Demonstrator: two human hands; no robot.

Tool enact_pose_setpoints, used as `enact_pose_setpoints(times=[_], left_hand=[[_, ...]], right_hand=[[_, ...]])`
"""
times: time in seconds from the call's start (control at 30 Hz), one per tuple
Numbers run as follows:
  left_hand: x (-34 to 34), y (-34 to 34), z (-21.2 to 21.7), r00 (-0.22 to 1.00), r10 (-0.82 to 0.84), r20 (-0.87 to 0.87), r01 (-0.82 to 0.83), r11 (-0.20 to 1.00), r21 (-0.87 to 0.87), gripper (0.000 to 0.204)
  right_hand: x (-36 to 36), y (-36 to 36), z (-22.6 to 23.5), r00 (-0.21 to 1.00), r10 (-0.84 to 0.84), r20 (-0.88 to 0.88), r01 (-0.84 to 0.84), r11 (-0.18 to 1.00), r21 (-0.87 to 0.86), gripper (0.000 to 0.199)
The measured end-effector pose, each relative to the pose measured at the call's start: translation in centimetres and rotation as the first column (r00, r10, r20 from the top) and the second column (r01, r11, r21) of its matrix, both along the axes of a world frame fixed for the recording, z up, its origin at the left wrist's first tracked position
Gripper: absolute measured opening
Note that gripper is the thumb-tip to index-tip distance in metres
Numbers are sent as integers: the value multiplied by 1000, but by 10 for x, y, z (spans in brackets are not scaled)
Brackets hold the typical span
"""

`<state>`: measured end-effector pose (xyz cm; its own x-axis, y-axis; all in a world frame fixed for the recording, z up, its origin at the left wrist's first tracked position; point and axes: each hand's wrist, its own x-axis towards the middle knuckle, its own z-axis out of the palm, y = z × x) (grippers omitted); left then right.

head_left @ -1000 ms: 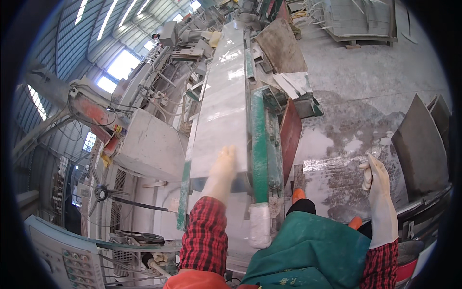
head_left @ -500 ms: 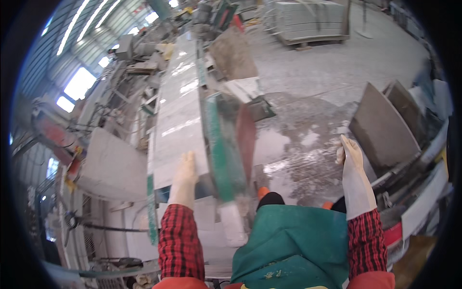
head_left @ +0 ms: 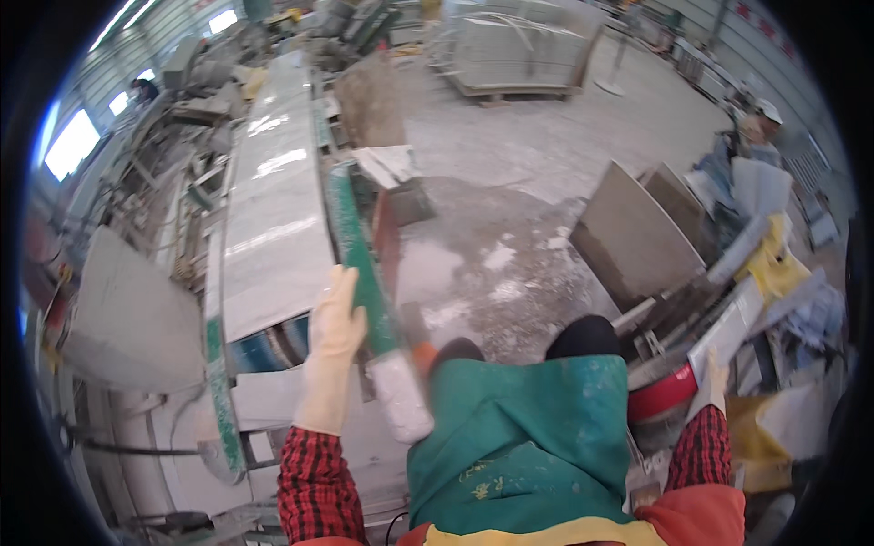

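Stone workshop, left hand (head_left: 335, 320) now at slab (head_left: 273, 227) edge, right hand (head_left: 713, 382) dropped lower.

A single head-worn fisheye view is looking steeply down from the person's head, taking in the green apron (head_left: 519, 428) close below. It is facing forward along the long stone slab (head_left: 273, 209) running away on the left, with the wet floor (head_left: 492, 264) stretching far right. Straight edges are bending near the rim.
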<state>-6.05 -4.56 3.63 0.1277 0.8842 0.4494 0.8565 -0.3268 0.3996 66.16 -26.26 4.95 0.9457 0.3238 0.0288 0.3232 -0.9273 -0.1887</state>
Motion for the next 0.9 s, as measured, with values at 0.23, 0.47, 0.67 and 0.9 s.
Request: enact_pose_setpoints(times=[0.23, 0.47, 0.67, 0.9], left_hand=[[-52, -19, -39, 999, -14, 50, 15, 1000, -9, 62], [-49, -33, -16, 996, -59, 66, 61, 998, -22, 63], [-63, -23, -35, 993, 16, 115, -9, 998, -66, 58], [-28, -17, -22, 977, 5, 213, 24, 991, -129, 55]], right_hand=[[16, 7, -20, 992, -41, -122, 61, 984, 166, 77], [54, 10, -59, 943, -57, -327, 186, 906, 380, 92], [31, 2, -48, 870, 196, -452, 256, 604, 754, 51], [96, -17, -29, 980, -138, -142, 196, 794, 576, 48]])
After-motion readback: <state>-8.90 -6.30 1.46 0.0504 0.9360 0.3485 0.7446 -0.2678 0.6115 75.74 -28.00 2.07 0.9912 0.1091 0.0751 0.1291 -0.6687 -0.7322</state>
